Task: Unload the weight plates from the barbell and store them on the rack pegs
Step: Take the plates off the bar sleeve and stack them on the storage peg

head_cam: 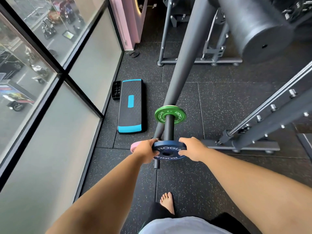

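Nearest my view is a grey shirt hem, and just beyond it one bare foot (167, 202) planted on the speckled rubber floor (228, 105). From there both forearms reach out to the blue plate (166, 153), which I take as my landmark. My left hand (146, 152) is closed on the plate's left edge, fingers curled over the rim, and my right hand (191, 149) is closed on its right edge the same way, so the plate is pinched between the two. Its face is turned toward me, and its centre hole looks lined up with a dark peg (168, 128) that runs away from the plate to a green plate (170, 115) seated at the far end. Whether the blue plate is already on that peg or just off its tip I cannot tell. A pink plate (133, 146) peeks out just left of the blue one, behind my left hand, and a short black peg (156, 163) juts out just below it. A thick grey upright (184, 53) rises beyond the green plate. Well left of the blue plate lies a black and blue step platform (130, 107).

My worry is the foot: it stands almost directly under the plate, so a slipped grip would drop the iron on bare toes. Tilting the plate could jam the hole on the peg, and fingers wrapped over the rim could get nipped against the pink plate.
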